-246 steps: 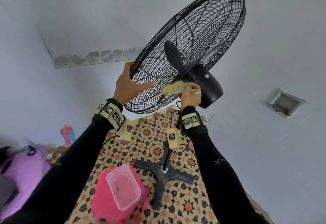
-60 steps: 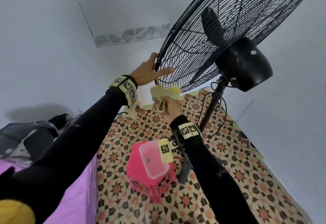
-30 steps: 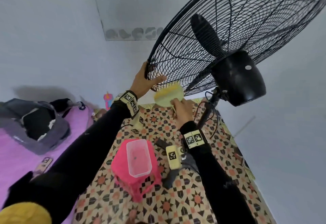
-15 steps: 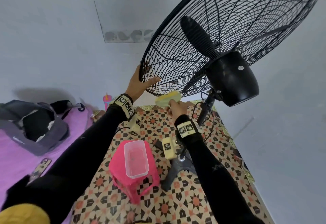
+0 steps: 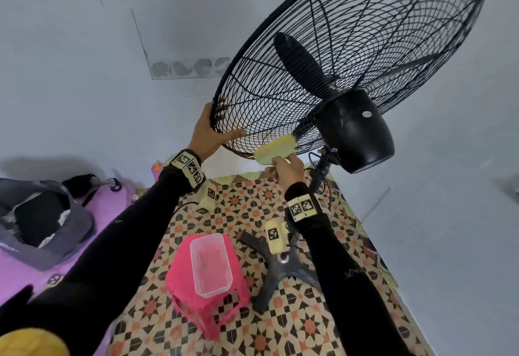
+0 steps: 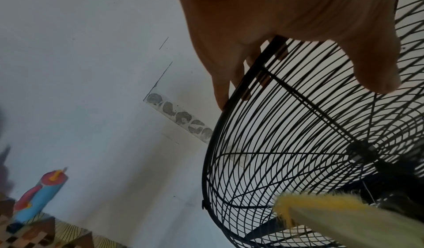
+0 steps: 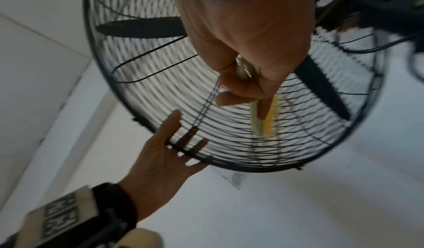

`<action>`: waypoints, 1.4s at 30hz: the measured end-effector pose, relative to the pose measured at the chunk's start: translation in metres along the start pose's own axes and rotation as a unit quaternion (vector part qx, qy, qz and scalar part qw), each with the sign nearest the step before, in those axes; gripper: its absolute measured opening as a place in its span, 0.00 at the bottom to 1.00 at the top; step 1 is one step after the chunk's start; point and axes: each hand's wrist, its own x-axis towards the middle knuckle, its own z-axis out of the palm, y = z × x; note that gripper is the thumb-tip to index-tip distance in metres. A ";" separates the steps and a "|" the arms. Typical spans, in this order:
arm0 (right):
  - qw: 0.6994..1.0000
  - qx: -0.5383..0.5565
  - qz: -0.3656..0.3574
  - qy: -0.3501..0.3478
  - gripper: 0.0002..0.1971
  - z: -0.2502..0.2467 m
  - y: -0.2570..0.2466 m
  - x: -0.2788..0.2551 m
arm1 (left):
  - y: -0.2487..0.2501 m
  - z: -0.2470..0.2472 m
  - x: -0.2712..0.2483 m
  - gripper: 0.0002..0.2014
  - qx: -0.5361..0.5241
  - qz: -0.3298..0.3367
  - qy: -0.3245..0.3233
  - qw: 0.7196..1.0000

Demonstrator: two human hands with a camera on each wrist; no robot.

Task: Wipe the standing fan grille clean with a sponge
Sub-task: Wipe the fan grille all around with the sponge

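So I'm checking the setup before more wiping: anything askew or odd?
Only that the fan grille tilts upward while the left hand grips its rim; the sponge presses its lower edge. Nothing spilled.

Home room, patterned floor mat [image 5: 295, 324], purple bedding [image 5: 112, 207], pink stool [image 5: 179, 280], plain walls [image 5: 84, 75]

Fan grille [image 5: 351, 55]: black wire, concentric rings crossed by radial spokes. Motor housing [image 5: 355, 131]: black. Sponge [image 5: 276, 149]: yellow face, pale green backing. Stool [image 5: 196, 291]: pink. Tub [image 5: 210, 264]: clear. Floor mat [image 5: 295, 327]: geometric star pattern in black, cream and orange. Sleeves [image 5: 118, 246]: black. Bedsheet [image 5: 16, 274]: purple. Walls [image 5: 70, 61]: pale grey.
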 end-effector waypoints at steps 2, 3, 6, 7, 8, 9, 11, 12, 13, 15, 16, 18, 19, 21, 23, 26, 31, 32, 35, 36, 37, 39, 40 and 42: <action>1.000 0.007 -0.028 -0.013 0.14 0.008 -0.010 -0.004 | 0.012 -0.003 0.001 0.53 0.003 0.031 0.001 1.000; 0.999 0.015 -0.037 -0.018 0.12 0.007 -0.012 -0.005 | 0.021 -0.005 0.003 0.53 0.007 0.059 0.005 0.998; 0.998 0.050 -0.031 -0.010 0.06 -0.006 -0.011 -0.007 | 0.057 -0.004 0.009 0.50 0.015 0.154 0.018 0.988; 0.998 0.052 -0.018 0.007 0.06 -0.009 -0.007 -0.004 | 0.068 -0.002 0.013 0.50 0.021 0.178 0.023 0.984; 0.998 0.049 -0.003 0.025 0.04 -0.010 -0.002 -0.002 | 0.078 0.001 0.016 0.51 0.033 0.192 0.026 0.980; 0.998 0.039 0.013 0.038 0.02 -0.007 0.000 -0.002 | 0.085 0.004 0.019 0.53 0.047 0.200 0.029 0.978; 0.998 0.042 0.033 0.036 0.10 0.008 -0.002 0.000 | 0.091 0.008 0.023 0.56 0.071 0.201 0.035 0.976; 0.998 0.052 0.029 0.024 0.12 0.017 -0.005 0.000 | 0.090 0.009 0.024 0.57 0.080 0.198 0.037 0.976; 0.998 0.060 0.019 0.014 0.12 0.023 -0.010 -0.001 | 0.089 0.008 0.024 0.56 0.086 0.197 0.038 0.976; 0.996 0.090 0.007 0.002 0.07 0.028 -0.014 -0.001 | 0.086 0.003 0.026 0.55 0.092 0.197 0.042 0.975; 0.995 0.103 0.004 0.001 0.04 0.026 -0.013 -0.004 | 0.085 0.002 0.026 0.55 0.094 0.196 0.044 0.975; 0.995 0.100 0.006 0.014 0.05 0.018 -0.001 -0.007 | 0.086 0.000 0.026 0.55 0.096 0.198 0.047 0.974; 0.996 0.088 0.011 0.026 0.03 0.015 0.006 -0.004 | 0.086 0.001 0.026 0.55 0.096 0.200 0.048 0.974; 0.995 0.071 0.026 0.059 0.04 0.016 0.012 0.001 | 0.085 0.005 0.024 0.54 0.091 0.203 0.048 0.974; 0.994 0.089 0.028 0.061 0.10 0.022 0.006 0.006 | 0.084 0.007 0.023 0.54 0.090 0.210 0.050 0.972; 0.995 0.090 -0.012 0.028 0.06 0.022 -0.005 0.005 | 0.080 0.004 0.022 0.54 0.096 0.215 0.049 0.971; 0.996 0.082 -0.026 0.021 0.03 -0.006 0.003 0.003 | 0.081 0.006 0.021 0.54 0.094 0.218 0.052 0.970; 0.996 0.079 -0.009 0.035 0.02 -0.006 0.002 0.007 | 0.081 0.008 0.021 0.53 0.094 0.219 0.053 0.970; 0.994 0.089 0.023 0.053 0.05 0.007 -0.008 0.014 | 0.080 0.009 0.019 0.53 0.093 0.221 0.055 0.969; 0.994 0.095 0.013 0.046 0.06 0.011 -0.013 0.013 | 0.080 0.008 0.018 0.52 0.094 0.223 0.056 0.969; 0.994 0.099 0.001 0.033 0.07 0.011 -0.017 0.011 | 0.080 0.007 0.018 0.52 0.094 0.224 0.055 0.968; 0.995 0.096 -0.015 0.011 0.09 0.001 -0.019 0.003 | 0.080 0.005 0.018 0.52 0.093 0.223 0.054 0.969; 0.995 0.093 -0.020 0.006 0.10 -0.009 -0.017 0.001 | 0.080 0.005 0.018 0.52 0.093 0.222 0.054 0.969; 0.996 0.087 -0.009 0.024 0.11 -0.029 -0.012 0.003 | 0.081 0.008 0.017 0.53 0.098 0.220 0.057 0.969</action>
